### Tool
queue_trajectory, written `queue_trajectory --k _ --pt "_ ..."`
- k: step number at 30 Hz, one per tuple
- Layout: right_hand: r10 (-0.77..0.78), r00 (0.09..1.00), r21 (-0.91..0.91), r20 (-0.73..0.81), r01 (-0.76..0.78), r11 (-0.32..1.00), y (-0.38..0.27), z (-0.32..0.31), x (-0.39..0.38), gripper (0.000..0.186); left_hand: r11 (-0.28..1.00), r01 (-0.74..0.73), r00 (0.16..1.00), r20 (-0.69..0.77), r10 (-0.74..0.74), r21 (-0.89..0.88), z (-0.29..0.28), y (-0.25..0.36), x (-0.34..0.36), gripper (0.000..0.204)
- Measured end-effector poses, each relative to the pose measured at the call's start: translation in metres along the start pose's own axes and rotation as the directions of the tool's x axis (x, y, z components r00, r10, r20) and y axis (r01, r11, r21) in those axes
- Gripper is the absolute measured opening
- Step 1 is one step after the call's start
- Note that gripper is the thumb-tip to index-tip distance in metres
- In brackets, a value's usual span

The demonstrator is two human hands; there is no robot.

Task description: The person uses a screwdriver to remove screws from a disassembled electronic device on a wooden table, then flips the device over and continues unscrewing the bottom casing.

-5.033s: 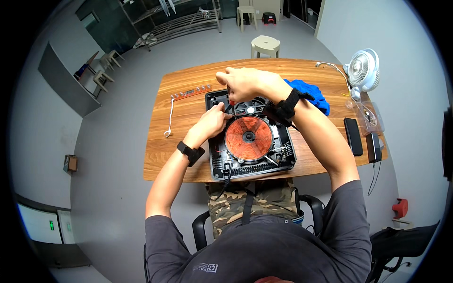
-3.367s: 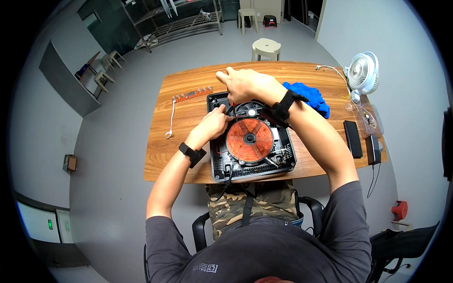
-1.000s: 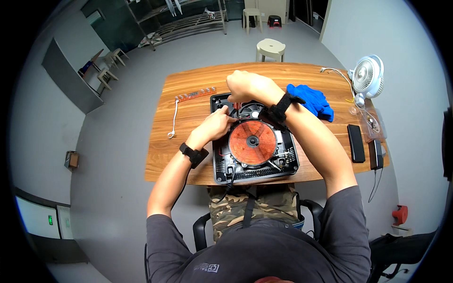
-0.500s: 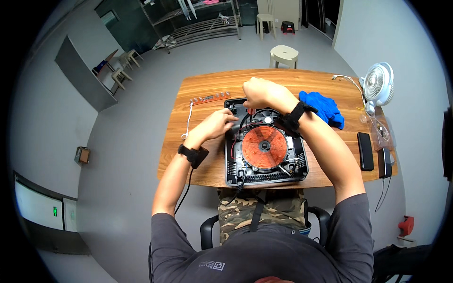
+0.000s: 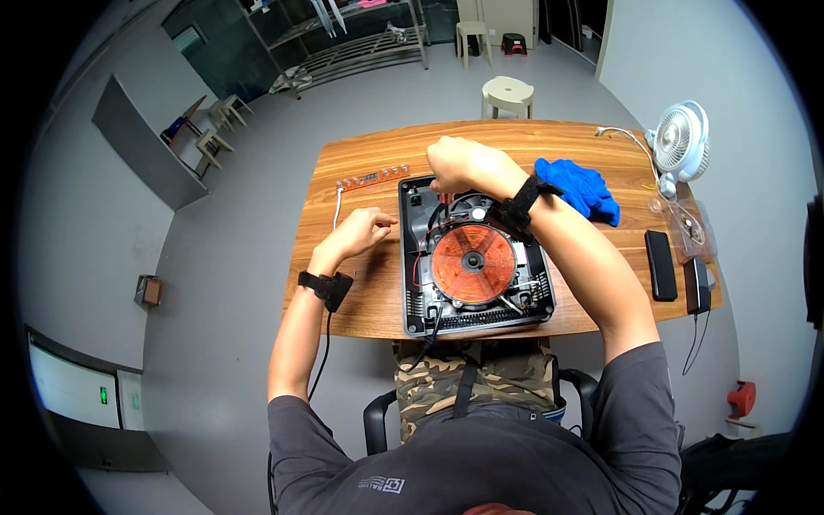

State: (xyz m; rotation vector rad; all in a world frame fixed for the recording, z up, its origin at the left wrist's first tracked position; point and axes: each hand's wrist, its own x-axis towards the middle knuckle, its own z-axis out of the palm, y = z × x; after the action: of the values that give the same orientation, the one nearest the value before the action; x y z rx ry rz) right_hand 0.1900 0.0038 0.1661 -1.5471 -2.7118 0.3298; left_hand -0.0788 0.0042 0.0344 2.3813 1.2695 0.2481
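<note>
An opened black appliance housing (image 5: 407,305) lies on the wooden table (image 5: 326,305), showing a round copper coil (image 5: 459,279), wires and a small fan at the back. My right hand (image 5: 459,161) is closed on an upright red-handled screwdriver (image 5: 445,197) over the back of the housing; the tool's tip is hard to make out. My left hand (image 5: 359,230) hovers just left of the housing, fingers loosely bent and apart, holding nothing.
An orange strip board (image 5: 371,178) with a white cable sits back left. Blue cloth (image 5: 577,189), a white fan (image 5: 678,142), a clear plastic box (image 5: 695,225) and black slim objects (image 5: 659,264) line the right. A stool (image 5: 506,94) stands beyond the table.
My left hand has come away from beside the screwdriver and moved left, out of the housing. My right hand remains on the screwdriver. The view has shifted slightly.
</note>
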Motion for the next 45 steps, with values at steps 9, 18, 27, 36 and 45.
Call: queue_trajectory --k 9,18,27,36,45 --pt "0.013 0.999 -0.04 -0.043 -0.015 0.999 0.003 0.007 0.006 0.014 0.992 0.124 0.992 -0.001 -0.124 0.014 -0.008 -0.044 -0.003 0.03" --pt "-0.028 0.999 0.031 -0.024 0.029 0.999 0.006 0.008 0.008 0.037 0.987 0.013 0.994 -0.108 -0.031 -0.158 -0.006 0.006 0.007 0.029" --pt "-0.038 0.999 -0.028 -0.035 0.037 0.999 -0.006 0.009 0.017 0.027 0.971 -0.146 0.978 -0.179 0.112 -0.191 -0.008 0.079 0.038 0.027" --pt "-0.071 0.995 -0.034 -0.064 0.069 0.997 0.011 0.007 0.002 0.043 0.957 -0.143 0.962 -0.263 0.074 -0.254 -0.003 0.098 0.054 0.028" --pt "-0.095 0.991 -0.067 -0.091 0.09 0.994 0.01 0.001 0.005 0.039 0.948 -0.133 0.961 -0.273 0.051 -0.288 -0.001 0.095 0.054 0.019"
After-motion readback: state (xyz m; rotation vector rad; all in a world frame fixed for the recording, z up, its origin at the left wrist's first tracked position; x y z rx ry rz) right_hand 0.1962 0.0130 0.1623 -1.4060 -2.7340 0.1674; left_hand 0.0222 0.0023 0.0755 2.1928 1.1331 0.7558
